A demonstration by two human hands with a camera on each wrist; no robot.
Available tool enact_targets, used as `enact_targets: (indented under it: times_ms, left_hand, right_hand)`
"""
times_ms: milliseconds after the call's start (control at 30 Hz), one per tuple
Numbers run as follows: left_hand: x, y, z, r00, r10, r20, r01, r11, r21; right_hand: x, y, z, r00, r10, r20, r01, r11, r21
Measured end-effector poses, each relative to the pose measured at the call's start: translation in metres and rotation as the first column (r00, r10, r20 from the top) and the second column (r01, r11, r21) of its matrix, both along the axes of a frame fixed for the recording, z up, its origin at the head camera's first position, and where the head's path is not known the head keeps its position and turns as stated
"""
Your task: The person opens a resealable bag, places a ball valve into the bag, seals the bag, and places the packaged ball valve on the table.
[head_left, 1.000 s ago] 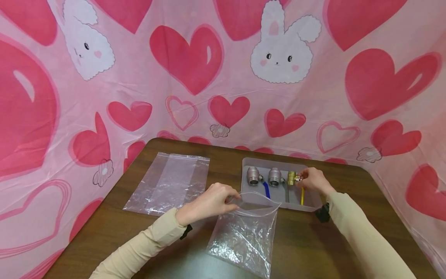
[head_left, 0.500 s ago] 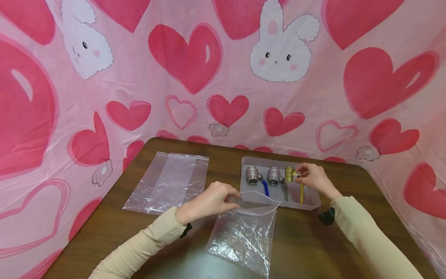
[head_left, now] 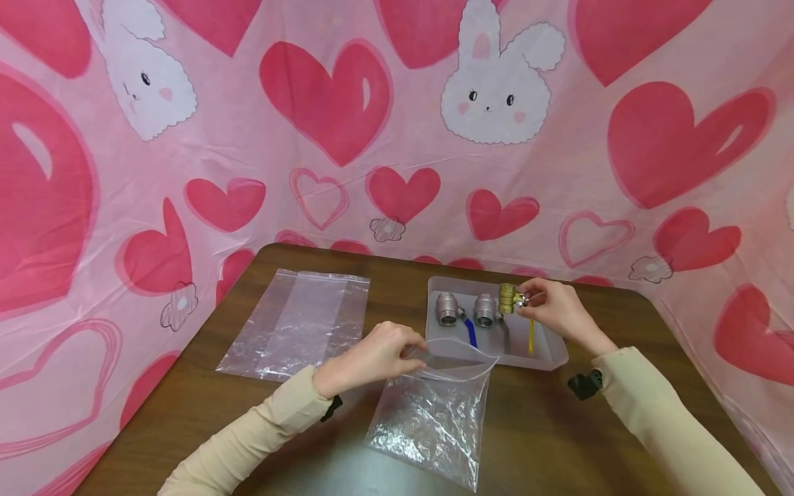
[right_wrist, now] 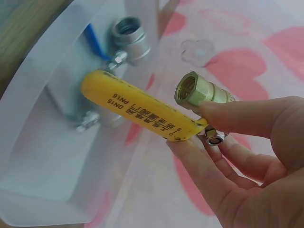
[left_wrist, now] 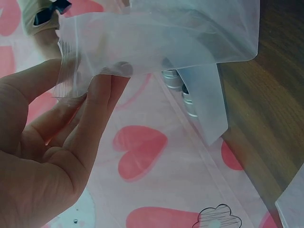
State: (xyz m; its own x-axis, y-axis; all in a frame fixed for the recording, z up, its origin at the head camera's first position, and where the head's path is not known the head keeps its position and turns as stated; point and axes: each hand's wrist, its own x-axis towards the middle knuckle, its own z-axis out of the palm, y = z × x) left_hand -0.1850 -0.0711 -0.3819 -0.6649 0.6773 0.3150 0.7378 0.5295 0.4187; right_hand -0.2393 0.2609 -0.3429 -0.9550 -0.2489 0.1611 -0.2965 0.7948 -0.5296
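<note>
In the head view my right hand [head_left: 555,306] holds a brass ball valve [head_left: 507,298] with a yellow lever just above the right part of a shallow translucent tray [head_left: 552,357]. The right wrist view shows thumb and fingers pinching this valve by the root of its printed yellow lever [right_wrist: 137,107]. Two silver ball valves lie in the tray, one [head_left: 446,308] with a blue lever and another [head_left: 484,310] with a grey lever. My left hand [head_left: 378,355] pinches the rim of a clear zip bag [head_left: 428,427], whose mouth gapes toward the tray.
A second clear zip bag [head_left: 304,320] lies flat on the brown wooden table [head_left: 260,427], left of the tray. A pink cloth with hearts and rabbits [head_left: 335,103] hangs behind and beside the table. Dark wrist cameras sit at both cuffs.
My right hand has lifted the brass valve a little and brought it slightly left, its body now near the grey-levered one. The left hand keeps its pinch on the bag, almost unmoved.
</note>
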Motion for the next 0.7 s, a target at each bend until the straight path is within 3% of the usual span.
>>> enact_targets:
  times_ms: [333,700]
  left_hand:
    - [-0.002,-0.001,-0.002,1.0,-0.011,0.015,0.011,1.0,0.012]
    - [-0.003,-0.001,0.005,1.0,0.01,0.024,-0.011,1.0,0.01]
  right_hand:
    - [0.019,-0.021,0.019,0.994,0.075,-0.078,-0.076,0.997,-0.013]
    - [0.04,-0.047,0.04,0.972,0.137,-0.191,-0.146,0.989,-0.033]
